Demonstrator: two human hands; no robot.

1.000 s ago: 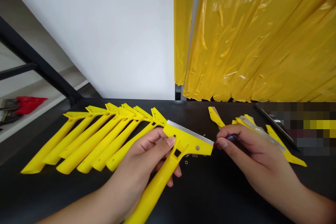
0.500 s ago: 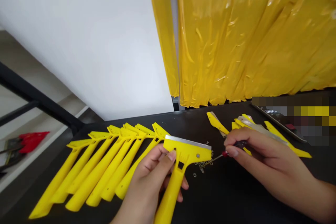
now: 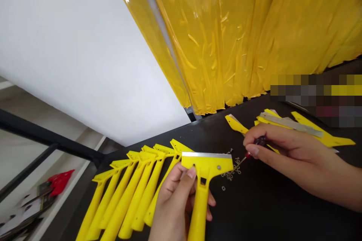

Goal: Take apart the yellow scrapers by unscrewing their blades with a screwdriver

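My left hand [image 3: 177, 199] grips a yellow scraper [image 3: 207, 165] by its head, thumb on the front face near an open hole. A metal blade [image 3: 206, 154] lines the scraper's top edge, and one screw [image 3: 218, 167] sits at its right side. Between the thumb and fingers of my right hand [image 3: 285, 154] is a small screwdriver [image 3: 256, 145] with a dark and red handle. Its thin shaft points down-left toward a scatter of small screws and nuts [image 3: 233, 171] on the black table, partly behind the scraper head.
Several yellow scraper handles [image 3: 128, 192] lie in a row on the left. Yellow head plates and metal strips [image 3: 294, 124] are piled at right, a single plate [image 3: 235, 123] nearby. Yellow plastic strips [image 3: 226, 45] hang behind the black table [image 3: 254, 207]. A red item [image 3: 60, 182] is at lower left.
The view has tilted and shifted, so the table and handles appear rotated. Both hands keep their holds; the screwdriver tip stays by the small hardware.
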